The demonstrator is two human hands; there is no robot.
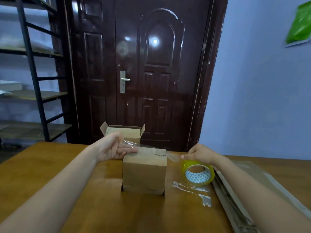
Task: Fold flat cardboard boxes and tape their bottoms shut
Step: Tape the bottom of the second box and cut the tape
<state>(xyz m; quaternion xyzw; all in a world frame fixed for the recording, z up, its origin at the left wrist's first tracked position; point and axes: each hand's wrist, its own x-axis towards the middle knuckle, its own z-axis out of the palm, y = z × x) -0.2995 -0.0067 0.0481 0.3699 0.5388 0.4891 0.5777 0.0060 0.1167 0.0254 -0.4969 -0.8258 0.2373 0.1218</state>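
Now your left hand [114, 148] lies at the top left edge of the cardboard box [144, 172], which stands in the middle of the wooden table [50, 165] with its closed flaps facing up; the fingers reach out nearly straight along that edge, and the free end of the clear tape strip [151, 149] is at them, but whether they pinch it or only press it I cannot tell, because the film is blurred there. That strip runs across the top of the box over the seam between the flaps and goes on to the right, off the box. Your right hand [201, 153] is curled over the tape roll [198, 173], a yellowish roll with a patterned white core, and holds it just beside the right side of the box, low above the table. Behind the box, near the far edge of the table, a second box [123, 132] stands with its flaps open upward, and your left hand covers part of it. On the table in front of the roll some torn pieces of clear tape [195, 190] lie stuck to the wood. Along your right forearm a stack of flat cardboard [235, 199] lies, partly hidden by the arm. Farther back you have a dark door [151, 73], a metal shelf rack [33, 81] at the left, and a green bag [301, 26] on the blue wall at the right
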